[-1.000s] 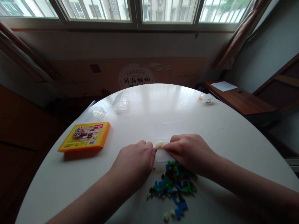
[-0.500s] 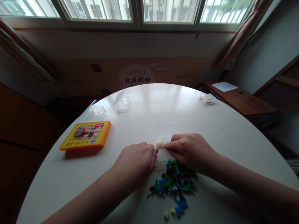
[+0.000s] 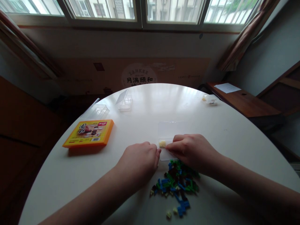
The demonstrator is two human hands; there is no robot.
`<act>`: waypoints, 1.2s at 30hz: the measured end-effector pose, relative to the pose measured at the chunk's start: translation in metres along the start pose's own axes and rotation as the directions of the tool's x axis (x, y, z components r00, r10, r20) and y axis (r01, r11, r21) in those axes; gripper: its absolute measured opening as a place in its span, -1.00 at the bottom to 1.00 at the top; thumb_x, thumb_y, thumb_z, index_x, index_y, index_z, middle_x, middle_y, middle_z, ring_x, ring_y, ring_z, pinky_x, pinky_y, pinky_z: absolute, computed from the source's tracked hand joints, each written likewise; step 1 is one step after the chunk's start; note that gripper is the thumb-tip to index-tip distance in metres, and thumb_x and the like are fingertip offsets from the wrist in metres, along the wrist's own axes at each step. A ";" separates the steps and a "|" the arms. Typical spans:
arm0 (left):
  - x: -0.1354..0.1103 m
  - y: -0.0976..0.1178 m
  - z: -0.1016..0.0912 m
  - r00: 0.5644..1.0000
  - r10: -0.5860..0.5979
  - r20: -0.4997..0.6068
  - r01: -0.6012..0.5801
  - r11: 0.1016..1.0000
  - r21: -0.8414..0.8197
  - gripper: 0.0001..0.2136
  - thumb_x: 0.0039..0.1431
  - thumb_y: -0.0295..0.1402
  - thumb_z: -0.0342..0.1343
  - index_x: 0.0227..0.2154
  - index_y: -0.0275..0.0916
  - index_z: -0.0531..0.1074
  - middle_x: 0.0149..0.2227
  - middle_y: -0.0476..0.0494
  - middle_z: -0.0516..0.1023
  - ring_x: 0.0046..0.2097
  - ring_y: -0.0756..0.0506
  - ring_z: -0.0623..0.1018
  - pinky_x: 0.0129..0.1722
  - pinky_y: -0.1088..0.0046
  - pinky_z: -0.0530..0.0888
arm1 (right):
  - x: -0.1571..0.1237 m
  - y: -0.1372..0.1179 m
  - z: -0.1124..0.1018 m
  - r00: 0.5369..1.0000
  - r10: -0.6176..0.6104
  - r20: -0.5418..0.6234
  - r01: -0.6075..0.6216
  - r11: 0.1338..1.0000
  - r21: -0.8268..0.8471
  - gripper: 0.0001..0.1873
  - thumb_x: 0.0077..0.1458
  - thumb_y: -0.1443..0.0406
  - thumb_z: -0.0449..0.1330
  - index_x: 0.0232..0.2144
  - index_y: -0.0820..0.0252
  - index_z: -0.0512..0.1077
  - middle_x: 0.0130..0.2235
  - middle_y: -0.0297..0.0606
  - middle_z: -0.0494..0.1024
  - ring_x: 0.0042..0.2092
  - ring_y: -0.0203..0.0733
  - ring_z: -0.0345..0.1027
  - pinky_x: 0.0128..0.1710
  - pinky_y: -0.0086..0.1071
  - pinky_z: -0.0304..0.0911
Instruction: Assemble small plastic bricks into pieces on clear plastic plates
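Note:
My left hand (image 3: 138, 164) rests on the white round table (image 3: 225, 131) with its fingers curled, fingertips touching the near left corner of a small clear plastic box (image 3: 169, 132). My right hand (image 3: 191, 150) lies over the box's near half, fingers pinched together beside a few pale yellow bricks (image 3: 162, 144) inside the box. What the pinch holds is hidden. Just in front of both hands lies a pile of small green, blue and dark bricks (image 3: 175, 184), with pale ones (image 3: 171, 213) loose at its near edge.
An orange flat box (image 3: 89, 133) lies to the left. Two clear containers (image 3: 124, 102) (image 3: 97, 111) stand at the far left, a small clear one (image 3: 210, 99) at the far right. A wooden bench with paper (image 3: 241, 98) is beside the table.
Both hands stay at the clear box with hardly any movement; the view has shifted slightly, so everything sits a little further right in the picture.

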State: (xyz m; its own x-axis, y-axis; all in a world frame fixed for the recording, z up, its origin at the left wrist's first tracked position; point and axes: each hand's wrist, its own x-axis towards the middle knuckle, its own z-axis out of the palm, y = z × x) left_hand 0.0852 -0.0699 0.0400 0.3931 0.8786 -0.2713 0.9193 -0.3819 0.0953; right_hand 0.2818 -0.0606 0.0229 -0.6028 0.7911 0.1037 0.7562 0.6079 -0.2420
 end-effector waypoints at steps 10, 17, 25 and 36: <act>0.002 0.000 0.001 1.000 0.005 -0.009 -0.005 1.000 0.002 -0.59 0.35 -0.23 -0.26 -0.37 -0.22 0.48 -0.34 -0.21 0.57 -0.32 -0.23 0.57 -0.35 0.25 0.40 | 0.000 0.000 0.001 1.000 -0.007 -0.016 0.007 1.000 -0.027 -0.82 0.20 0.24 0.16 -0.26 -0.10 0.58 -0.38 -0.43 0.55 -0.42 -0.34 0.35 -0.50 -0.41 -0.09; 0.000 -0.001 0.001 1.000 0.004 -0.003 -0.004 1.000 0.002 -0.59 0.35 -0.22 -0.26 -0.37 -0.22 0.48 -0.34 -0.21 0.57 -0.33 -0.24 0.57 -0.36 0.24 0.41 | 0.000 0.001 0.003 1.000 -0.008 -0.021 0.008 1.000 -0.014 -0.83 0.19 0.24 0.17 -0.33 -0.07 0.58 -0.38 -0.44 0.55 -0.41 -0.34 0.36 -0.49 -0.42 -0.05; 0.000 -0.003 -0.001 1.000 0.016 0.003 -0.016 0.999 -0.031 -0.58 0.34 -0.22 -0.26 -0.36 -0.22 0.50 -0.33 -0.21 0.59 -0.30 -0.23 0.56 -0.33 0.27 0.39 | -0.001 0.002 0.002 1.000 -0.017 -0.008 0.016 1.000 -0.015 -0.78 0.19 0.26 0.17 -0.18 -0.16 0.57 -0.37 -0.42 0.56 -0.40 -0.33 0.36 -0.49 -0.41 -0.07; 0.006 -0.035 -0.018 0.966 0.193 0.169 -0.144 0.953 -0.266 -0.72 0.18 -0.14 0.00 -0.44 -0.18 0.52 -0.40 -0.08 0.57 -0.37 -0.10 0.48 -0.45 0.43 0.29 | -0.003 0.003 0.001 0.999 -0.024 -0.022 0.024 1.000 -0.014 -0.78 0.18 0.29 0.17 -0.19 -0.11 0.58 -0.37 -0.42 0.57 -0.37 -0.33 0.39 -0.47 -0.41 -0.01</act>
State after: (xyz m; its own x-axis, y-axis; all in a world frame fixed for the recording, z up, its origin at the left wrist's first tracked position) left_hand 0.0560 -0.0465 0.0527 0.5541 0.7268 -0.4058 0.8249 -0.4141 0.3848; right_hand 0.2857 -0.0614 0.0209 -0.6153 0.7774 0.1304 0.7450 0.6276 -0.2258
